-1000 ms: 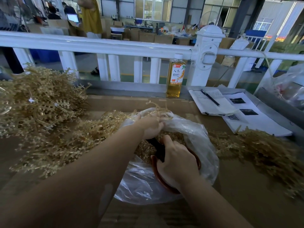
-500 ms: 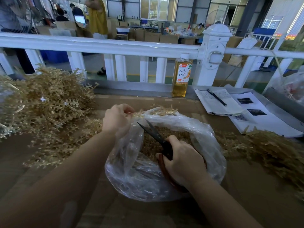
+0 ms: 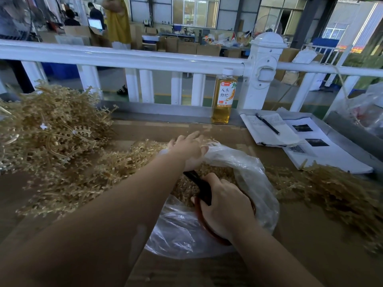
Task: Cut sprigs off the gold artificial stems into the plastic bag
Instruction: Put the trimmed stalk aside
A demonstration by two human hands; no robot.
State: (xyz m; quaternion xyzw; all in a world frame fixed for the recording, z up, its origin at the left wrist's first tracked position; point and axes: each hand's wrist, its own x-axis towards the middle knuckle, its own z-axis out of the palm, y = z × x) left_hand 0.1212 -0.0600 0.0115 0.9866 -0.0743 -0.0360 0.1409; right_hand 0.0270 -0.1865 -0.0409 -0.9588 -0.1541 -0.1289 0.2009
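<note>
While right hand (image 3: pixel 226 206) gripped scissors (image 3: pixel 202 188) over plastic bag (image 3: pixel 255 179), left hand (image 3: pixel 189 149) reached, fingers spread; gold stems (image 3: pixel 62 141) looked light, springy, tangle-prone, best pinched near main stalk

The left hand (image 3: pixel 189 151) hides the scissors' (image 3: pixel 204 188) blade tips; its fingers blur.

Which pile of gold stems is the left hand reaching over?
The low heap left of the plastic bag; the left hand is above its near end. The tall pile sits farther left, another lies right of the bag.
</note>
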